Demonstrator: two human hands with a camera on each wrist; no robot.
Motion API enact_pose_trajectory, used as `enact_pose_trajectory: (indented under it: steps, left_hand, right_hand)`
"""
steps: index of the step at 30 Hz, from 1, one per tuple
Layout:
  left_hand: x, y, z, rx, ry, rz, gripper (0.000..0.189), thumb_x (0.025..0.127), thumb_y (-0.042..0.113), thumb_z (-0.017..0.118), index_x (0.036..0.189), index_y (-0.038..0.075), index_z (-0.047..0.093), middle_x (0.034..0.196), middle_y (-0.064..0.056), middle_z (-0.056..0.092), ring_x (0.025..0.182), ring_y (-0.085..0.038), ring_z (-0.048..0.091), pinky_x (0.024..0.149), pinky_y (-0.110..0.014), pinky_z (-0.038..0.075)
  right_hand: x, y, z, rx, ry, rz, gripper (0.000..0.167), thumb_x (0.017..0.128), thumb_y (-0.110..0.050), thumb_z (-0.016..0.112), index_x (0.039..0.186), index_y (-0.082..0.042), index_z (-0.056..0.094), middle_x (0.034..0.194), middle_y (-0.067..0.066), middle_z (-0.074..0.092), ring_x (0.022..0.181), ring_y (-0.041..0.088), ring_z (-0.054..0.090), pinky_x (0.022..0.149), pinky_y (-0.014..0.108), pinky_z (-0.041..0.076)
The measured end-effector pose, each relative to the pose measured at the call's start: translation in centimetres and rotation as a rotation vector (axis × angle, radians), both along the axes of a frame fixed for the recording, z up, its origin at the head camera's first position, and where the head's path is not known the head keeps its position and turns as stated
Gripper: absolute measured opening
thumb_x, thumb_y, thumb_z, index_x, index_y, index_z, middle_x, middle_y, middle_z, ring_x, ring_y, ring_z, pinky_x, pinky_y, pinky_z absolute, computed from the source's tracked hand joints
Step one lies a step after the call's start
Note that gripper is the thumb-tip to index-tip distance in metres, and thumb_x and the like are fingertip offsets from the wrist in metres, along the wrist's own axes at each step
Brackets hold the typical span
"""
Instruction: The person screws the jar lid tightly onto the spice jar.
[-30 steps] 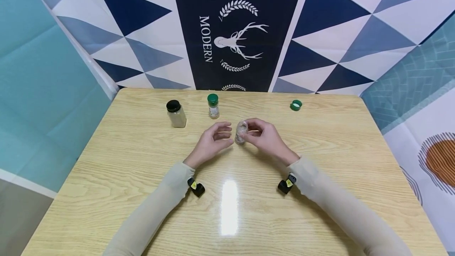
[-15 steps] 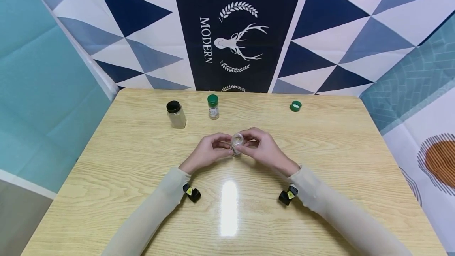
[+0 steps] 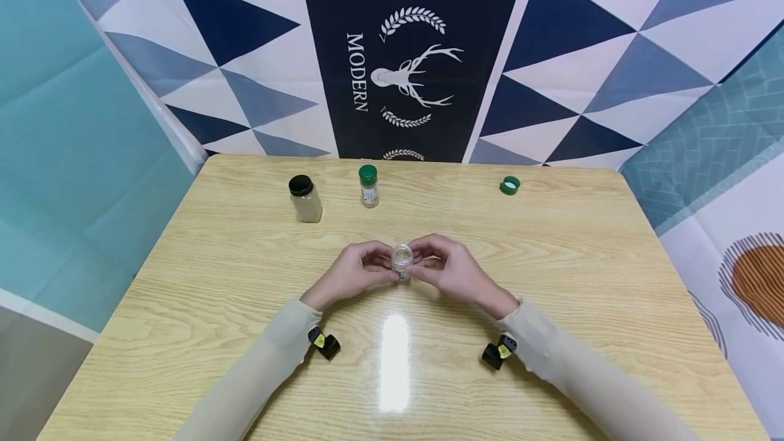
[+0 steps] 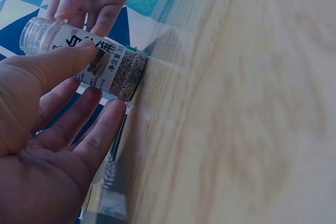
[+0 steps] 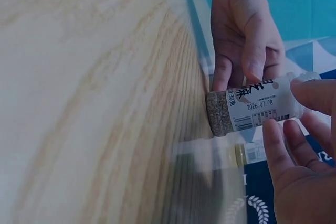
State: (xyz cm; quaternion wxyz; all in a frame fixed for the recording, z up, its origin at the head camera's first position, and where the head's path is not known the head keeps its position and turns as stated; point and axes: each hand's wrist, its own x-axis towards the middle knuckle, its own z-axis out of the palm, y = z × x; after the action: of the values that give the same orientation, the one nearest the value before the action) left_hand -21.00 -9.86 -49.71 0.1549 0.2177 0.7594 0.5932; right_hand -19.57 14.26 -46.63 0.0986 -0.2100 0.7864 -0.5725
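Note:
A small clear spice jar point(image 3: 401, 258) without its lid stands upright at the middle of the table, between both hands. Pale seeds fill its lower part, and its white label point(image 4: 102, 61) carries dark print; a stamped date shows in the right wrist view. My left hand point(image 3: 355, 271) holds the jar from the left, thumb across the label and fingers behind. From the other side my right hand point(image 3: 453, 269) pinches it near the neck, between thumb and fingertips. The jar's base is right at the tabletop in both wrist views.
A green lid point(image 3: 510, 186) lies at the back right of the wooden table point(image 3: 214, 305). Toward the back stand a spice jar with a green cap point(image 3: 369, 186) and, left of it, a squarish jar with a black lid point(image 3: 305, 200). Patterned cloth point(image 3: 404, 73) hangs behind.
The open jar has come toward the person and slightly left in the right hand. My left hand, apart from it a second ago, now holds it too.

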Motion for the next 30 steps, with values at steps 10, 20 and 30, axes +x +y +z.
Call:
enact_pose_trajectory:
  steps: [10, 20, 30]
  left_hand:
    - [0.1, -0.4, -0.1, -0.005, -0.019, -0.032, 0.047, 0.087, 0.011, 0.083, 0.131, 0.005, 0.065, 0.123, -0.012, 0.071, 0.11, -0.024, 0.07, 0.096, -0.03, 0.058]
    - [0.2, -0.2, -0.1, -0.046, 0.011, -0.041, 0.049, 0.087, 0.012, 0.084, 0.133, 0.008, 0.066, 0.122, -0.009, 0.071, 0.108, -0.02, 0.069, 0.095, -0.031, 0.058]
    - [0.1, -0.2, -0.1, -0.058, 0.042, -0.061, 0.046, 0.09, 0.016, 0.082, 0.133, 0.01, 0.067, 0.123, -0.008, 0.071, 0.111, -0.021, 0.068, 0.099, -0.039, 0.057]
  right_hand:
    - [0.3, 0.4, -0.1, -0.023, 0.023, 0.023, 0.032, 0.091, 0.001, 0.075, 0.122, 0.001, 0.067, 0.115, 0.018, 0.07, 0.104, 0.027, 0.07, 0.091, 0.028, 0.06]
    - [-3.7, 5.5, 0.1, 0.174, 0.258, -0.138, 0.038, 0.094, -0.005, 0.073, 0.13, 0.004, 0.063, 0.132, 0.021, 0.065, 0.122, 0.04, 0.062, 0.103, 0.05, 0.054]
    - [-8.1, 11.3, 0.5, 0.313, 0.383, -0.378, 0.049, 0.096, -0.012, 0.07, 0.141, 0.0, 0.057, 0.143, 0.023, 0.057, 0.131, 0.046, 0.053, 0.11, 0.06, 0.045]
